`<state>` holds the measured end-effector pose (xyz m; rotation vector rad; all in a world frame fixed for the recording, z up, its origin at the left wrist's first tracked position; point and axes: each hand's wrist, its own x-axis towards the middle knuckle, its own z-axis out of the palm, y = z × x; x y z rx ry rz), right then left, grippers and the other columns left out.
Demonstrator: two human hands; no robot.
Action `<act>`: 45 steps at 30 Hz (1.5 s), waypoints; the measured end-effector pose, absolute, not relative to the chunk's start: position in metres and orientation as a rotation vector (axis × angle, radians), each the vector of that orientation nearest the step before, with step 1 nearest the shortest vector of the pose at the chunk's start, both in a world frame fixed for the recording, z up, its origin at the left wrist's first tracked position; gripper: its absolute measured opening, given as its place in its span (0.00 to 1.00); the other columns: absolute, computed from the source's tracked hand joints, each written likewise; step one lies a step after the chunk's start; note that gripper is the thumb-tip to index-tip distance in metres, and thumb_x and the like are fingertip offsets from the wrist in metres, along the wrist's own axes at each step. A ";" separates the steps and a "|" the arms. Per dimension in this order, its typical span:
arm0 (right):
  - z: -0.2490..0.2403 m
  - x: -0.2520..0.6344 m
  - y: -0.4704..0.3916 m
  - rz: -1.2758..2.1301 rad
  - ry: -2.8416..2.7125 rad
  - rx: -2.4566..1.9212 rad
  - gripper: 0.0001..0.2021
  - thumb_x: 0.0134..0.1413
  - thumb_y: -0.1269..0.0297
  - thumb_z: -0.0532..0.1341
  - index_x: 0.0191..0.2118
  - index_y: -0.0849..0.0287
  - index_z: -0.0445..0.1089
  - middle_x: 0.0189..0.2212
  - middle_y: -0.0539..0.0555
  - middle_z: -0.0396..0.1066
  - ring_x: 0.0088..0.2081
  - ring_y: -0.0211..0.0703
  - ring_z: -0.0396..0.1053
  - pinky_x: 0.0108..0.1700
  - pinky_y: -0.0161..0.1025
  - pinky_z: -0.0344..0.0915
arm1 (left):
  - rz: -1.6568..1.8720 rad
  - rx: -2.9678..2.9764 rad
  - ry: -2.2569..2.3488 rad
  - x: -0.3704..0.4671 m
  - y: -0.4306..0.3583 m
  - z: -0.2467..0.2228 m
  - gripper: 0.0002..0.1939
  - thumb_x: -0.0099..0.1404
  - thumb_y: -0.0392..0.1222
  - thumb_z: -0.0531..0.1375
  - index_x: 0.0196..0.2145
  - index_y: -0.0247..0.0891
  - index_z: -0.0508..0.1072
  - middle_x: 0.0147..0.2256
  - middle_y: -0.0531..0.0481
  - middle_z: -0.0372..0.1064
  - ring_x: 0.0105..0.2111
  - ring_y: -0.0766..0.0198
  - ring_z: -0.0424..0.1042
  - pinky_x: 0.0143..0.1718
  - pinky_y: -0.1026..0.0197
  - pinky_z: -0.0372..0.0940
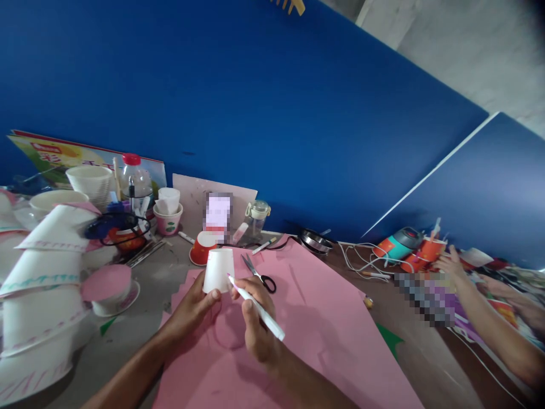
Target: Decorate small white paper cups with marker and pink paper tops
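Note:
My left hand (200, 304) is closed around a white paper cup (219, 270), which is upside down over the pink paper (315, 335). A white marker (261, 312) is pinched in my right hand (258, 324), its pink tip at the cup's side. Faint pink marks show near the cup's upper edge. Just behind my right hand, scissors (259, 274) with black handles lie on the pink paper. An orange-red paper cup (203, 248) stands upside down behind the white one.
Decorated white paper cups (40, 318) are piled at the left, near a pink-topped bowl (113, 289). Along the blue partition (255, 102) stand a red-capped bottle (135, 179), a lidded jar (257, 218) and a roll of tape (315, 241). Another person's arm (489, 318) reaches in at right.

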<state>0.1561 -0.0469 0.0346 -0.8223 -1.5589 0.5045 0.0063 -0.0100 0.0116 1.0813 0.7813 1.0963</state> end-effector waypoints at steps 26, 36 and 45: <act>0.024 0.158 -0.044 0.485 -1.580 -0.817 0.14 0.68 0.62 0.49 0.49 0.54 0.70 0.34 0.54 0.72 0.39 0.46 0.70 0.41 0.44 0.68 | 1.003 0.896 0.623 0.004 -0.012 0.002 0.22 0.64 0.47 0.63 0.55 0.46 0.68 0.44 0.47 0.72 0.44 0.58 0.69 0.45 0.59 0.63; 0.027 0.158 -0.043 0.491 -1.569 -0.847 0.15 0.68 0.60 0.49 0.48 0.56 0.71 0.32 0.54 0.72 0.35 0.44 0.69 0.38 0.42 0.67 | 1.041 0.847 0.641 0.004 -0.008 0.000 0.22 0.68 0.50 0.57 0.58 0.45 0.65 0.40 0.50 0.72 0.36 0.61 0.66 0.38 0.60 0.61; 0.029 0.159 -0.044 0.480 -1.585 -0.865 0.16 0.69 0.59 0.48 0.48 0.55 0.72 0.31 0.54 0.72 0.35 0.45 0.69 0.38 0.44 0.68 | 1.049 0.810 0.649 0.005 -0.008 0.003 0.24 0.66 0.49 0.60 0.59 0.45 0.65 0.45 0.48 0.72 0.40 0.59 0.68 0.42 0.59 0.62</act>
